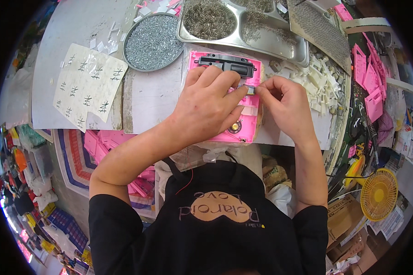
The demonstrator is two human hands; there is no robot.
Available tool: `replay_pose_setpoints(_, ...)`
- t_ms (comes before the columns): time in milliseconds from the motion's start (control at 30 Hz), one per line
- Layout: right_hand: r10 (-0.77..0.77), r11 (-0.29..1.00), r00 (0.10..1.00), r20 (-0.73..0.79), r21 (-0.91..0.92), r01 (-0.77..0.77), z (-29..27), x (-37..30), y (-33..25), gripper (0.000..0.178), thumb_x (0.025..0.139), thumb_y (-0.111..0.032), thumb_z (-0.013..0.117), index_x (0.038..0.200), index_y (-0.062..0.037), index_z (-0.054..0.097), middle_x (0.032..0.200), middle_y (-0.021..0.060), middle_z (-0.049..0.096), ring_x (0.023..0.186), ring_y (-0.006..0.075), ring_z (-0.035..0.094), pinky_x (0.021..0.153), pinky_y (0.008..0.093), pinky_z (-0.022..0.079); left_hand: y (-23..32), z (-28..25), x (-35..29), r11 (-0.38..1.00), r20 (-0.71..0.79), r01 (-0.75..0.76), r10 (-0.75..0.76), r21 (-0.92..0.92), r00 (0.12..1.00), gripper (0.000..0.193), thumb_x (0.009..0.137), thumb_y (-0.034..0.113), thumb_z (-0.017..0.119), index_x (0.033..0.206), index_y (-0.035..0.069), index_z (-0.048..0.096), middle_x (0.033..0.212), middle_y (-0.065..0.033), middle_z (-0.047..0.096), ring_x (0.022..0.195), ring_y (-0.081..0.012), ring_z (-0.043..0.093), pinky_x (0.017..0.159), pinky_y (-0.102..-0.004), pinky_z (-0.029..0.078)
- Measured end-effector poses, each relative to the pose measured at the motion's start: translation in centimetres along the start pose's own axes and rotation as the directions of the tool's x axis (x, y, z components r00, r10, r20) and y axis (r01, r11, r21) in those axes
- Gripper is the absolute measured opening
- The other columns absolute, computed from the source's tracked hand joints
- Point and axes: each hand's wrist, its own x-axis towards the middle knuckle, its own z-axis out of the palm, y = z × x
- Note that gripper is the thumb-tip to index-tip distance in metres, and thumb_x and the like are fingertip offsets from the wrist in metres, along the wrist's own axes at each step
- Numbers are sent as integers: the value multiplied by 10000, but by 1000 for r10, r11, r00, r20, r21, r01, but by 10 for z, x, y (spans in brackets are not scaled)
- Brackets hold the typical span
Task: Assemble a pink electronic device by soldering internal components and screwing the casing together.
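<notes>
In front of me a pink plastic casing (250, 130) lies on the table. A black mechanism block (229, 65) sits across its far end, and a small round part (235, 127) shows near its front edge. My left hand (206, 101) rests over the casing with fingers bent, its fingertips at a small silvery part (250, 90) by the casing's right side. From the right, my right hand (286, 103) pinches at the same silvery part with thumb and forefinger. My left hand hides much of the casing's middle.
A round tray of small metal pins (154, 42) stands far left, beside a marked paper sheet (89, 82). A steel compartment tray (241, 39) holds springs. White plastic pieces (319, 87) pile up at right. Pink parts fill a striped basket (73, 158); a yellow fan (379, 195) is lower right.
</notes>
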Motion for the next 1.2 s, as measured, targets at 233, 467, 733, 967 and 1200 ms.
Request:
replay_pose_setpoints(233, -286, 679, 954, 85, -684, 265, 7, 3, -26, 184, 864, -147, 650, 809, 24, 690, 806, 219, 716, 730, 400, 695, 644, 469, 530, -2, 4, -3, 1000, -10, -15, 16, 22, 1000, 366, 777, 197, 762, 1132, 112, 736, 1075, -43, 591, 988, -241, 559, 922, -431, 402)
replay_pose_setpoints(467, 149, 985, 929, 339, 37, -171, -24, 29, -6, 189, 925, -145, 740, 880, 38, 726, 719, 21, 673, 656, 78, 614, 596, 262, 497, -2, 5, -4, 1000, 0, -9, 9, 0, 1000, 363, 767, 184, 766, 1120, 108, 735, 1073, -46, 595, 1010, -245, 567, 937, -439, 407)
replay_pose_setpoints(733, 149, 987, 939, 311, 12, -161, -14, 25, 3, 207, 898, -174, 757, 836, 23, 740, 660, 51, 677, 580, 98, 608, 534, 285, 478, -3, 1, -1, 998, -12, 17, -18, -62, 1000, 345, 768, 172, 768, 1105, 105, 738, 1050, -48, 594, 991, -252, 574, 904, -436, 410)
replay_pose_setpoints(967, 60, 987, 925, 375, 115, -111, -41, 21, 1, 172, 899, -169, 784, 958, -15, 734, 765, 8, 692, 658, 61, 600, 583, 251, 477, -18, -11, 16, 999, -40, 18, -20, -31, 999, 220, 725, 150, 818, 931, 117, 749, 1010, -55, 580, 927, -274, 567, 838, -428, 415)
replay_pose_setpoints(1200, -87, 921, 806, -585, -355, -158, -232, 101, 146, 297, 864, -198, 742, 1100, -19, 735, 1021, 158, 764, 906, 250, 738, 793, 357, 571, -27, -2, 35, 991, 0, -8, 8, -134, 1000, 194, 732, 116, 824, 902, 125, 732, 1054, -82, 582, 936, -292, 559, 837, -457, 453)
